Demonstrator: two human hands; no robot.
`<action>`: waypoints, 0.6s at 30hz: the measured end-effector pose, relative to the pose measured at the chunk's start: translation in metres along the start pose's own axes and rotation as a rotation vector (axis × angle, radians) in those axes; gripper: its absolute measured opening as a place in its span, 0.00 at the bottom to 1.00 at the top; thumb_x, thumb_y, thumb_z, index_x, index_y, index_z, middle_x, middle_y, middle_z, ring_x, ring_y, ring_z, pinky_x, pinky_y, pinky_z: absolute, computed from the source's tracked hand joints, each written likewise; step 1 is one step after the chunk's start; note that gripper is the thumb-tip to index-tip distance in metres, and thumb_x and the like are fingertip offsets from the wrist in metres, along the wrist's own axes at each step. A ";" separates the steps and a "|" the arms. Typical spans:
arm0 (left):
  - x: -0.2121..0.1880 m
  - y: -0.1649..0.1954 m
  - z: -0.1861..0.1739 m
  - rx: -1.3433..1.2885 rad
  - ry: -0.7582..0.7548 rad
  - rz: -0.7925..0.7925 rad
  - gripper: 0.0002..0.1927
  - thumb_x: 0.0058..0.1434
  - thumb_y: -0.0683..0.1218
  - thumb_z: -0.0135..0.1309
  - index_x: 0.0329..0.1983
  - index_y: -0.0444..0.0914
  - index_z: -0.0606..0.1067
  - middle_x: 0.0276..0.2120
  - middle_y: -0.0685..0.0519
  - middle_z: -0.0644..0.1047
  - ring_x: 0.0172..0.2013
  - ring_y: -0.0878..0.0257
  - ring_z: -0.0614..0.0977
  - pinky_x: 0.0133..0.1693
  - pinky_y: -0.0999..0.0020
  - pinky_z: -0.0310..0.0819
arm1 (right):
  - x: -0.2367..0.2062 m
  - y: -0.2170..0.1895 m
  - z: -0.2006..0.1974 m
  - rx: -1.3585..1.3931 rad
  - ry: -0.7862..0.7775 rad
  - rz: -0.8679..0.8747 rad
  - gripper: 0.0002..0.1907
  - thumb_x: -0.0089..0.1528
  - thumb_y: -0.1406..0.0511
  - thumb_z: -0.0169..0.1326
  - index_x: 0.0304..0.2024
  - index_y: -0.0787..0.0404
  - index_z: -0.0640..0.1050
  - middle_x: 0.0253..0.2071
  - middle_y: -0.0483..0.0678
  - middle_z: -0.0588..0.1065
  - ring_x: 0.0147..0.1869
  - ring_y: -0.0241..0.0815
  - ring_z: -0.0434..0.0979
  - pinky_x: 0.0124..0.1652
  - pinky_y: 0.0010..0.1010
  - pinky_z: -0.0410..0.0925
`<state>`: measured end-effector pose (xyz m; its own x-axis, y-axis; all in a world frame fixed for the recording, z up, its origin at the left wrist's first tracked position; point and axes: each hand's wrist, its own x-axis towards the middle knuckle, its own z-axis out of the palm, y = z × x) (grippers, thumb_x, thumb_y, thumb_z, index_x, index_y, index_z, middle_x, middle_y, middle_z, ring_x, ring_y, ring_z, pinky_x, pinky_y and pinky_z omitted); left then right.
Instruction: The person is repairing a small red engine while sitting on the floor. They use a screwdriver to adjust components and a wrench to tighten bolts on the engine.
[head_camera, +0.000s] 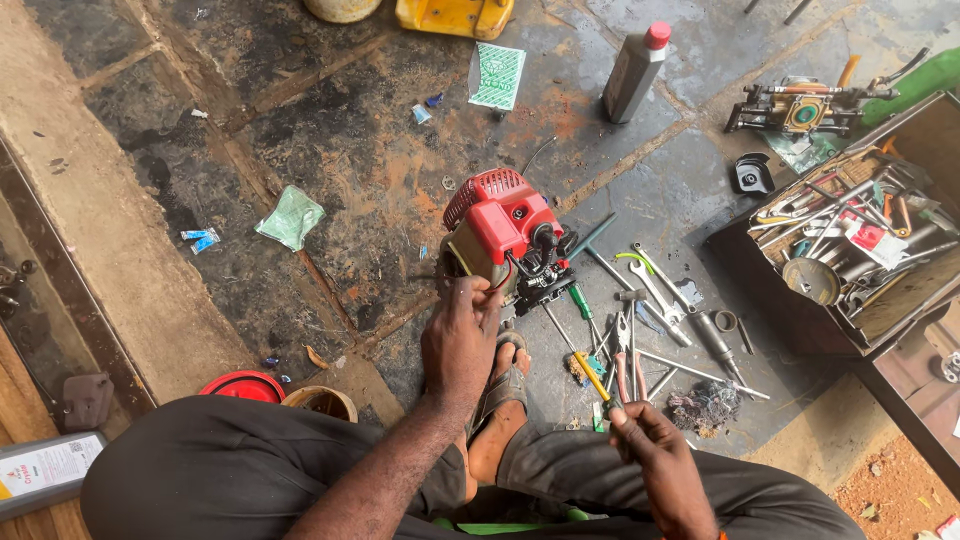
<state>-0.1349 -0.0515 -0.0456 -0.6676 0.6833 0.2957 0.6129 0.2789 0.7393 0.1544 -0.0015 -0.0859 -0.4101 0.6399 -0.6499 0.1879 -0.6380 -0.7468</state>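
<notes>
My left hand (460, 340) rested on the near side of the small red engine (500, 240), fingers curled against its casing. The engine sat on the stained stone floor (350, 150) just beyond my sandalled foot (500, 400). My right hand (650, 450) was closed around a screwdriver (590, 372) with a yellow shaft, its tip pointing toward the engine. Spanners, pliers and other loose tools (660, 310) lay scattered just right of the engine, and an open toolbox (860, 250) stood further right.
</notes>
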 end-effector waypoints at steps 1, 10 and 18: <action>-0.003 0.000 0.003 0.012 -0.020 -0.002 0.16 0.64 0.50 0.61 0.48 0.38 0.72 0.33 0.53 0.78 0.34 0.58 0.83 0.33 0.62 0.78 | 0.001 -0.001 -0.002 0.077 -0.009 0.075 0.16 0.68 0.61 0.51 0.41 0.70 0.76 0.24 0.46 0.68 0.24 0.34 0.63 0.26 0.24 0.59; -0.057 0.018 0.047 -0.436 -0.765 -0.515 0.26 0.73 0.63 0.46 0.57 0.37 0.72 0.44 0.52 0.81 0.46 0.64 0.82 0.47 0.67 0.76 | 0.005 -0.003 0.000 0.178 -0.146 0.155 0.13 0.69 0.61 0.50 0.40 0.67 0.73 0.28 0.49 0.74 0.22 0.33 0.65 0.25 0.25 0.61; -0.063 0.009 0.060 -1.063 -0.963 -0.807 0.17 0.73 0.50 0.47 0.57 0.34 0.73 0.45 0.48 0.81 0.43 0.66 0.84 0.49 0.68 0.81 | 0.005 -0.010 0.004 0.364 -0.313 0.265 0.23 0.72 0.53 0.43 0.48 0.65 0.78 0.25 0.49 0.73 0.20 0.33 0.63 0.23 0.25 0.60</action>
<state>-0.0619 -0.0517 -0.0945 0.0900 0.8555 -0.5100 -0.5597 0.4670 0.6846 0.1474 0.0063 -0.0812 -0.6469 0.3146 -0.6947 0.0228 -0.9026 -0.4300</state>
